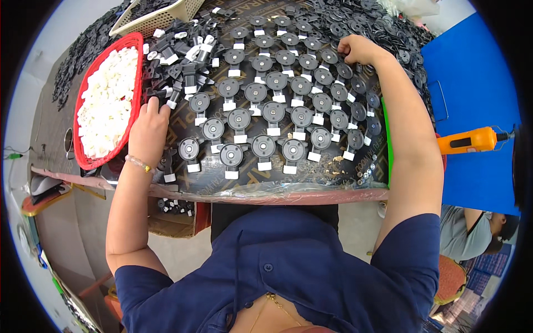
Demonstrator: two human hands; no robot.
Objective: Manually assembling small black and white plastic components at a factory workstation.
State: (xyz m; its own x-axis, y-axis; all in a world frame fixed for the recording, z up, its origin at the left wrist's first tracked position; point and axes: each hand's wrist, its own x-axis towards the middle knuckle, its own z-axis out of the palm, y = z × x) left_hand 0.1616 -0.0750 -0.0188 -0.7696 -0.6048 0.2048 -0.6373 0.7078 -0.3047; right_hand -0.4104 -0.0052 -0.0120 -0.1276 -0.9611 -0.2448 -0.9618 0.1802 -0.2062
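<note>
At the left, my left hand (149, 125) reaches down to the near edge of a heap of black plastic pieces with white ends (189, 75). Its fingers are bent together and hide what they hold, if anything. My right hand (360, 51) is at the far right of the rows, fingers curled and closed on a black disc at the edge of the disc pile. Between the hands stand several rows of black round-headed parts (262, 146), each with a white block at its near end and a small metal centre.
A red basket (137, 83) of white pieces stands left, a cream basket (158, 18) behind it. Loose black discs (383, 30) pile up at the far right. A green edge, a blue panel (472, 61) and an orange electric screwdriver (466, 141) lie right. Small metal pieces (365, 175) sit near the front.
</note>
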